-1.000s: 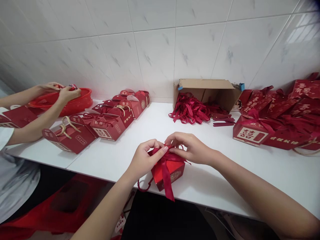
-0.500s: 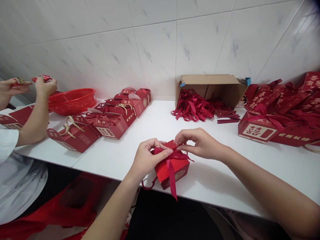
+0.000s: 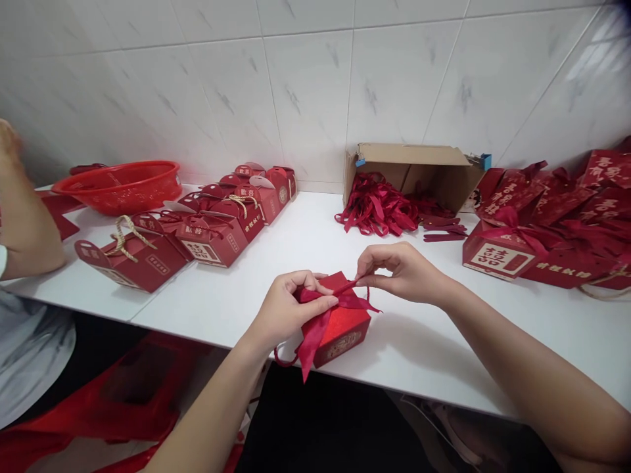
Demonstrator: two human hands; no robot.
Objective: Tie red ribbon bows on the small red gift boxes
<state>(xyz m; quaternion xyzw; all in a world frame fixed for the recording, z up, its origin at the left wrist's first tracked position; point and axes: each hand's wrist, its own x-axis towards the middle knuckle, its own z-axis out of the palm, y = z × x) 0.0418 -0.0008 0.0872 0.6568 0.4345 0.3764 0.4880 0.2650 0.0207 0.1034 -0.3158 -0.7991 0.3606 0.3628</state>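
A small red gift box [image 3: 348, 330] with gold print stands at the front edge of the white table, right before me. Dark red ribbon [image 3: 314, 332] lies across its top, one tail hanging down the near side and another sticking out to the right. My left hand [image 3: 290, 305] pinches the ribbon at the box's upper left, thumb pressed over it. Slightly higher on the right, my right hand [image 3: 401, 274] grips a stretch of the same ribbon between thumb and fingertips. A red cord handle loops out at the box's lower left. The fingers partly cover the box top.
A cardboard box [image 3: 414, 154] on its side holds a heap of red ribbons [image 3: 377, 207]. Red gift boxes [image 3: 219, 240] stand in rows at left; ribboned boxes [image 3: 503, 253] crowd the right. Beyond the left rows is a red plastic basin [image 3: 123, 190], near a co-worker's arm [image 3: 29, 230].
My right hand has moved a little right and up, drawing ribbon out from the middle. The hanging ribbon tail has swung left. The co-worker's hands have moved left, mostly out of view.
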